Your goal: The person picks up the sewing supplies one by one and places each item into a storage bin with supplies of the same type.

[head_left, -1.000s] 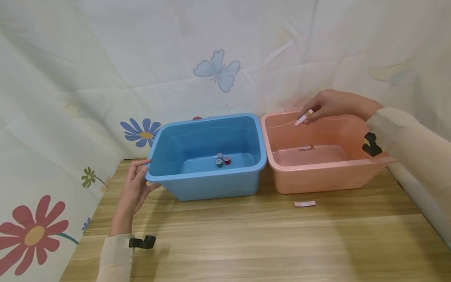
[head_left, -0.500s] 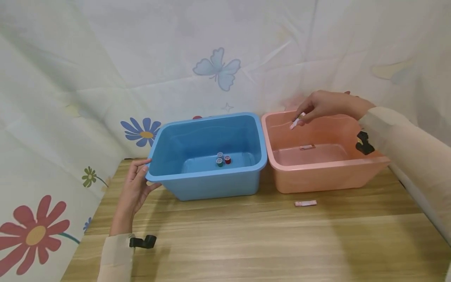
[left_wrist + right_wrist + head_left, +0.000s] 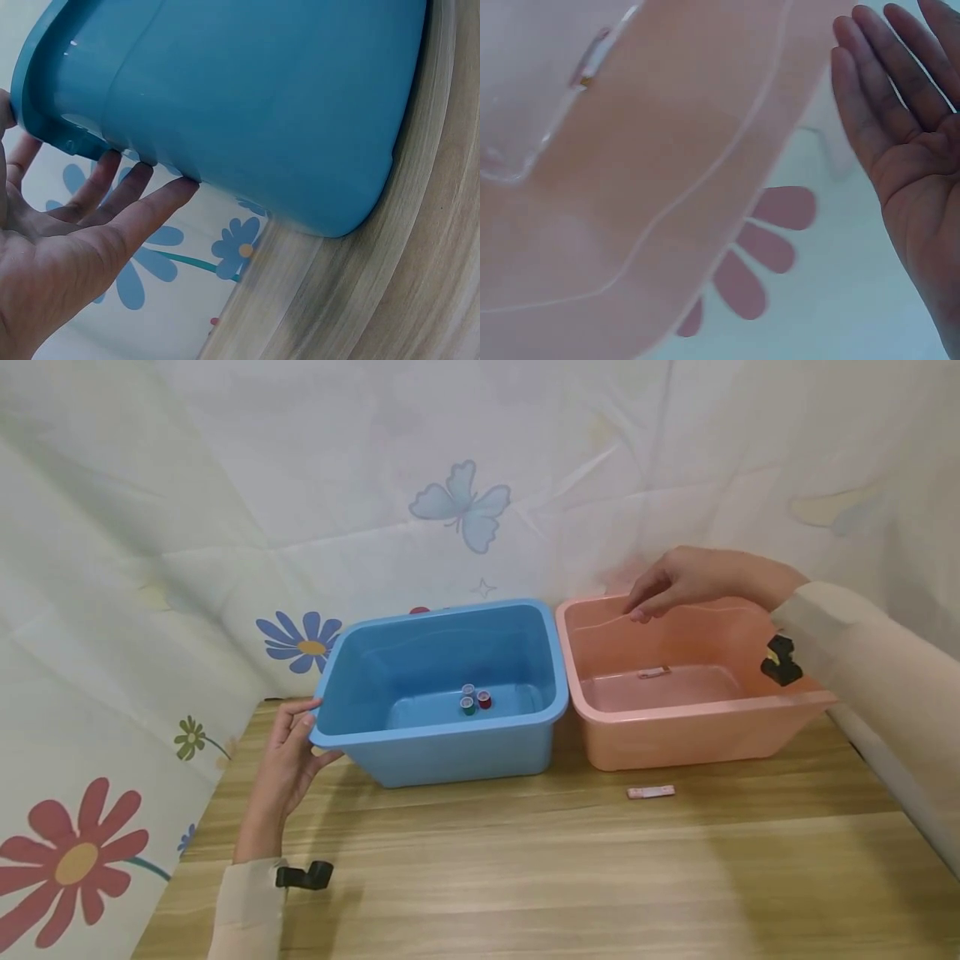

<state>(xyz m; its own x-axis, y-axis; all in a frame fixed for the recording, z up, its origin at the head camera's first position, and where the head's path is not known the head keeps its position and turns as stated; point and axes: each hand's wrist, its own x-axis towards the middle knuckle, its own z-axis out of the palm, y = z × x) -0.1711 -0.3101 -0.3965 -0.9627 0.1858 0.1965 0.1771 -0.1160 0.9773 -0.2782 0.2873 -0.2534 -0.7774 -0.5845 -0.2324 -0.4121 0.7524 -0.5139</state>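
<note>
My left hand [image 3: 288, 768] touches the left end of the blue bin [image 3: 450, 760], fingers spread. In the left wrist view, several fairly straight fingers [image 3: 142, 214] rest against the bin's outer wall [image 3: 262, 97], under the rim. My right hand [image 3: 686, 581] is above the back left part of the pink bin [image 3: 690, 735], holding nothing visible; the right wrist view shows its fingers extended [image 3: 922, 135]. A small pink-white packet [image 3: 653, 672] lies on that bin's floor; whether a second one overlaps it, I cannot tell. Another packet [image 3: 651, 792] lies before the bin.
Three small cups, one green [image 3: 468, 706], one red [image 3: 484, 700] and one pale [image 3: 468, 690], stand inside the blue bin. Both bins sit side by side on the wooden table [image 3: 487, 877]. Behind them hangs a patterned curtain [image 3: 337, 468].
My right hand has let go of the packet it pinched above the pink bin, after moving slightly left. The left hand has stayed at the blue bin.
</note>
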